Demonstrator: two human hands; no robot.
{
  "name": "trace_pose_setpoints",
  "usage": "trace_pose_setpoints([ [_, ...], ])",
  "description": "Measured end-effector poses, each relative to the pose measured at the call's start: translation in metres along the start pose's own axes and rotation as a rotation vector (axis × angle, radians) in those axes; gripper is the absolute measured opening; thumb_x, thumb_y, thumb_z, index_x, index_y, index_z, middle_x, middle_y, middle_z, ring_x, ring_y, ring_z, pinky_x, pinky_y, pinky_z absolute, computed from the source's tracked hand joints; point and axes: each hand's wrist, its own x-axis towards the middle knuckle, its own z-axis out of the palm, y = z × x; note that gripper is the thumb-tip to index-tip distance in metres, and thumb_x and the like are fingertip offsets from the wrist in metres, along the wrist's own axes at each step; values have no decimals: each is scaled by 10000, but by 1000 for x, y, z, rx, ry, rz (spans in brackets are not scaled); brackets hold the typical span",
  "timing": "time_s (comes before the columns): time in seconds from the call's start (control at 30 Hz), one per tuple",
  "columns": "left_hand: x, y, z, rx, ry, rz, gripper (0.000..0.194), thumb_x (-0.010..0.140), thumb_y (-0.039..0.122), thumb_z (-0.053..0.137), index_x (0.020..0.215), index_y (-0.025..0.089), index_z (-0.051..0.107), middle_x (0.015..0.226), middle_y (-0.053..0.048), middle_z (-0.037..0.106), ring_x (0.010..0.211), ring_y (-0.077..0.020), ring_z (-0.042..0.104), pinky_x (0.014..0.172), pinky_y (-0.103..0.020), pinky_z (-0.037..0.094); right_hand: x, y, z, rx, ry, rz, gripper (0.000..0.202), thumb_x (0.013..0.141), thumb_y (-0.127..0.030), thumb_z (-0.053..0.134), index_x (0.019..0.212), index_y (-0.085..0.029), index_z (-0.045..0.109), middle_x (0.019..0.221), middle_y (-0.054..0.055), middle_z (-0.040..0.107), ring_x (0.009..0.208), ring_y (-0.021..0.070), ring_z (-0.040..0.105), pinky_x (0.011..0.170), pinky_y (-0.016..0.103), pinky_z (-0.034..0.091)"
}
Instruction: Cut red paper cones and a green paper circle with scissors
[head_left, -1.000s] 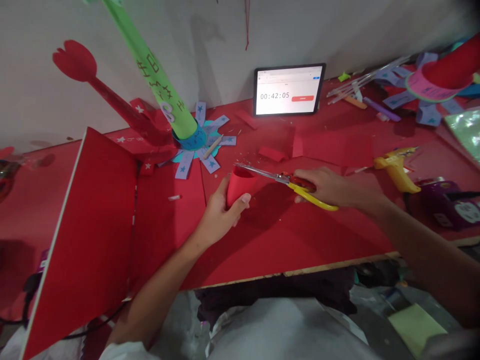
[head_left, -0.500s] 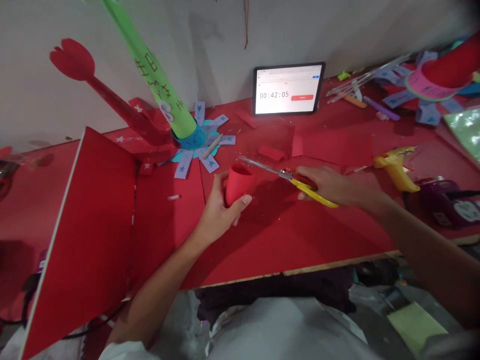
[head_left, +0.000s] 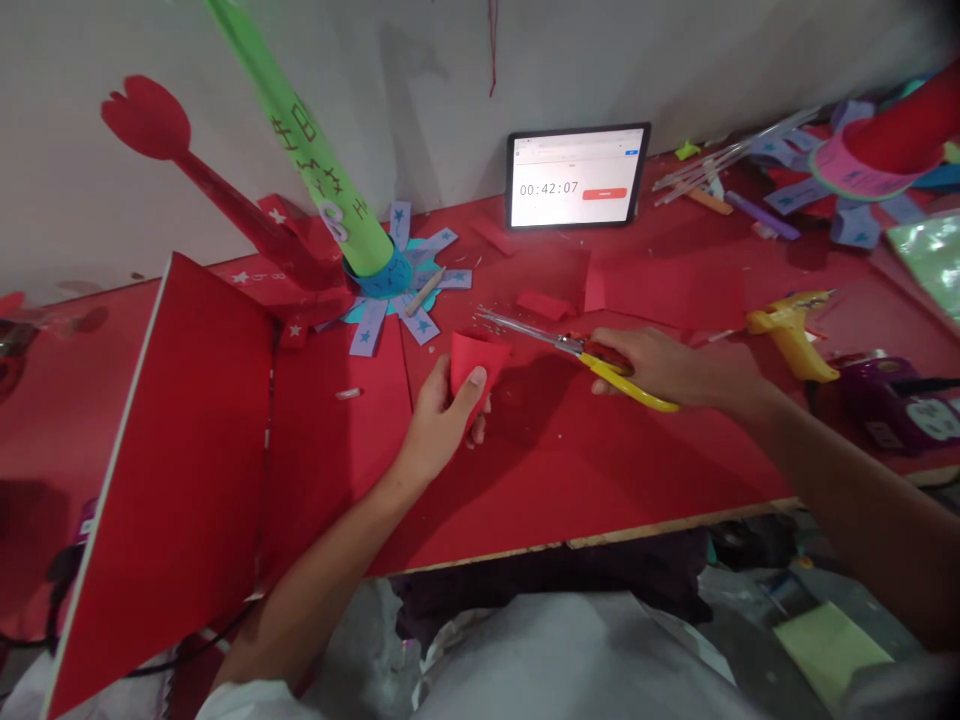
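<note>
Scissors (head_left: 570,346), yellow and red handles, carried in the right hand (head_left: 656,368), fingers curled closed about the grips, blades pointing leftward above the red table (head_left: 540,480), tips apart from the red piece (head_left: 471,352) and just beyond its upper edge. Left hand (head_left: 441,415), closed on that piece above the table, thumb pressed across its near face, upper edge exposed. Surroundings: lit tablet (head_left: 577,178) upright at the back, showing 00:42:07; yellow glue gun (head_left: 795,335) at right; tilted green tube (head_left: 322,165) at back left.

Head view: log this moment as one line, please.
left hand: holds red piece | right hand: holds scissors | blades: apart from red piece | tablet: screen lit
</note>
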Motion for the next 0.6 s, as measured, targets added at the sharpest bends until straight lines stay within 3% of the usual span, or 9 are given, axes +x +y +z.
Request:
trace_pose_setpoints([
  [0.6,1,-3,0,33,52,10,551,938,721,743,1006,210,551,707,22,734,449,-109,651,426,-193,493,0,1,0,-12,4,-65,360,893,-608,764,961,-259,708,904,64,770,794,285,689,703,361,421],
])
